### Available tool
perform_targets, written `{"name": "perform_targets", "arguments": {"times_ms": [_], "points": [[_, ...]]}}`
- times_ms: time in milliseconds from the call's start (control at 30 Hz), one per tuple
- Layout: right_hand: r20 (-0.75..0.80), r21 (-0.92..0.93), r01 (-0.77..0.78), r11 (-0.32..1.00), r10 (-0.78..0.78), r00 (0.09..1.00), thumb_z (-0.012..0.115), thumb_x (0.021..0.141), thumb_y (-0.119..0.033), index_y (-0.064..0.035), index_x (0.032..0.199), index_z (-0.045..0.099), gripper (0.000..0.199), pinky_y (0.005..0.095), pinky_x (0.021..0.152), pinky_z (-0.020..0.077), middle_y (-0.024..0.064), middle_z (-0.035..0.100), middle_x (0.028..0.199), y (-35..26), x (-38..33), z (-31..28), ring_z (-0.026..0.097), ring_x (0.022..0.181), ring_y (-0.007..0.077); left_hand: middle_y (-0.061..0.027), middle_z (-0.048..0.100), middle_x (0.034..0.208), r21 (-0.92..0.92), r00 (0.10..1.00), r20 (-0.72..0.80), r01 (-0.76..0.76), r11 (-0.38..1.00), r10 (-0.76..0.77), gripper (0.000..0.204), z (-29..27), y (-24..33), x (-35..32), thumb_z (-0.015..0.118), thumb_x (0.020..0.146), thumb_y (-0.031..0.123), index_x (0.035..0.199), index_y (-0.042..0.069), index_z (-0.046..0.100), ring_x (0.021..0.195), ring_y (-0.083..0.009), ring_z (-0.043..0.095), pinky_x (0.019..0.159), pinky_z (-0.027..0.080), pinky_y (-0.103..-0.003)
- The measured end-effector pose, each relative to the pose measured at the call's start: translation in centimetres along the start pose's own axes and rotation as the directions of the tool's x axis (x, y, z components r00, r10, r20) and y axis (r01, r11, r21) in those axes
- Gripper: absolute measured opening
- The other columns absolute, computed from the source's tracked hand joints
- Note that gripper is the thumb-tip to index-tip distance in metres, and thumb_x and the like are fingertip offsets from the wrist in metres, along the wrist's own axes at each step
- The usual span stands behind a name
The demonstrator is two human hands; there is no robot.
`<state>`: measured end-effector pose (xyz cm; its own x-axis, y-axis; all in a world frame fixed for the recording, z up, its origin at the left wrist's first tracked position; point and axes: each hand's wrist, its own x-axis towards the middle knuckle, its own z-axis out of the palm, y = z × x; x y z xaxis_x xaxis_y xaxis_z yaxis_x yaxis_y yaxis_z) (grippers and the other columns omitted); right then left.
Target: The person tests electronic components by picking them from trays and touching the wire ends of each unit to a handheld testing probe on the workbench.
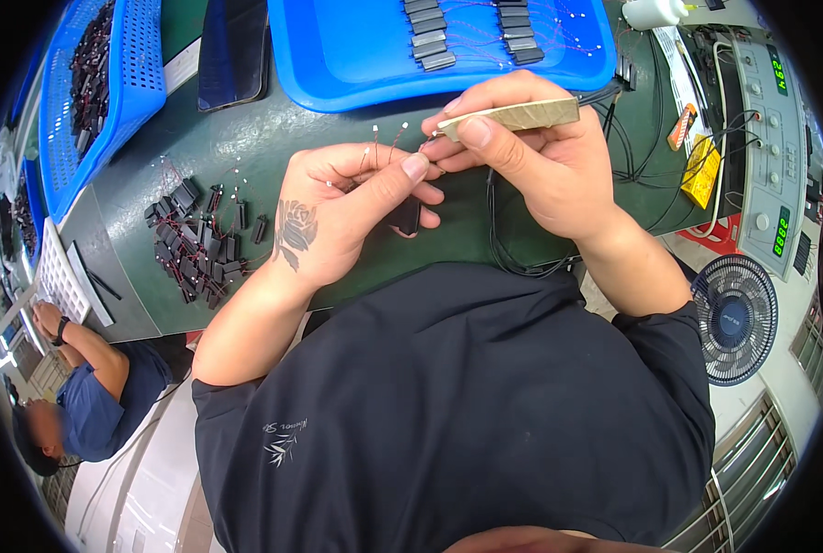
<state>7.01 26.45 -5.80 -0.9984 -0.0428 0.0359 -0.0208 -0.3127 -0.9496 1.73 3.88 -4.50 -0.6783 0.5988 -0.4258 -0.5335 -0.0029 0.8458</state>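
Note:
My left hand (352, 198) is closed, thumb against fingers, around small black rectangular parts (406, 217) with thin wires. Several wires with tiny white connectors (376, 129) stick up between its fingers. In my right hand (559, 170) is a flat tan tool (522, 115) that looks tape-wrapped, pinched between thumb and fingers. Its tip points left at a wire end by my left thumb, and the fingertips of both hands nearly meet there. Whether the tip touches the wire end is too small to tell. Dark cables run behind my right hand.
A loose pile of black wired parts (195, 244) lies left on the green table (338, 120). Beyond stands a blue tray (365, 78) with rows of parts. A blue basket (135, 101), a dark tablet-like panel (234, 55), an instrument (769, 166), a fan (732, 318) and another person (98, 396) surround me.

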Motion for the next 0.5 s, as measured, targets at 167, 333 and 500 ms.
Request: {"name": "perform_targets", "arguments": {"times_ms": [167, 333, 500], "points": [[0.008, 0.001, 0.000, 1.000, 0.000, 1.000, 0.069, 0.108, -0.008, 0.0068, 0.123, 0.067, 0.021, 0.0343, 0.086, 0.0702, 0.0261, 0.077, 0.116, -0.08, 0.09, 0.00, 0.081, 0.094, 0.0274, -0.0163, 0.080, 0.091, -0.005, 1.000, 0.001, 0.011, 1.000, -0.011, 0.020, -0.20, -0.11, 0.08, 0.075, 0.105, 0.013, 0.102, -0.007, 0.080, 0.072, -0.0200, 0.076, 0.064, 0.059, -0.024], [-0.001, 0.031, -0.009, 0.999, 0.009, 1.000, 0.069, 0.108, -0.007, 0.0066, 0.124, 0.067, 0.021, 0.0342, 0.085, 0.0702, 0.0260, 0.077, 0.116, 0.03, 0.07, 0.07, 0.081, 0.094, 0.0274, -0.0160, 0.080, 0.091, -0.009, 1.000, 0.003, 0.011, 1.000, -0.011, 0.020, -0.21, -0.17, 0.08, 0.075, 0.105, 0.013, 0.102, -0.006, 0.079, 0.073, -0.0193, 0.076, 0.063, 0.058, -0.024], [0.002, 0.010, -0.009, 1.000, 0.009, 1.000, 0.068, 0.108, -0.007, 0.0067, 0.124, 0.066, 0.021, 0.0338, 0.085, 0.0702, 0.0261, 0.077, 0.117, 0.01, -0.06, 0.10, 0.081, 0.094, 0.0272, -0.0155, 0.080, 0.091, -0.013, 1.000, 0.002, 0.017, 1.000, -0.017, 0.020, -0.23, -0.28, -0.14, 0.075, 0.105, 0.014, 0.103, -0.006, 0.080, 0.073, -0.0184, 0.076, 0.063, 0.058, -0.023]]}}
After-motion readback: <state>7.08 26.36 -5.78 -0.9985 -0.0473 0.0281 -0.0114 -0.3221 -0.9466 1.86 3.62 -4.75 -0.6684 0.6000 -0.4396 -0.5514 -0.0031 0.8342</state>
